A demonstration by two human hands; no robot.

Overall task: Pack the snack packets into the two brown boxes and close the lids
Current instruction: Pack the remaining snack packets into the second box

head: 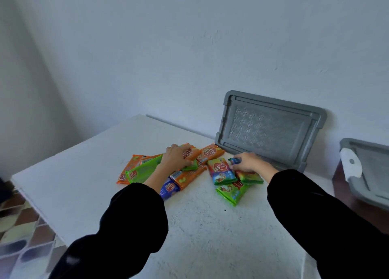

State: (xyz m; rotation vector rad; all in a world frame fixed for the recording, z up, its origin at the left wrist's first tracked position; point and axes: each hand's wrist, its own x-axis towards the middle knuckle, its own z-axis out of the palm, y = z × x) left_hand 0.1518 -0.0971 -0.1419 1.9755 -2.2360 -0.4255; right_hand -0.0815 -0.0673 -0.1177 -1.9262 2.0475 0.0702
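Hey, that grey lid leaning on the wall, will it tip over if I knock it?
Probably slides or falls flat rather than staying put: the lid stands tilted on one long edge, with only the wall behind it. It looks like thin moulded plastic, so likely light and fairly stiff. The table looks slightly textured, which may slow a slide.
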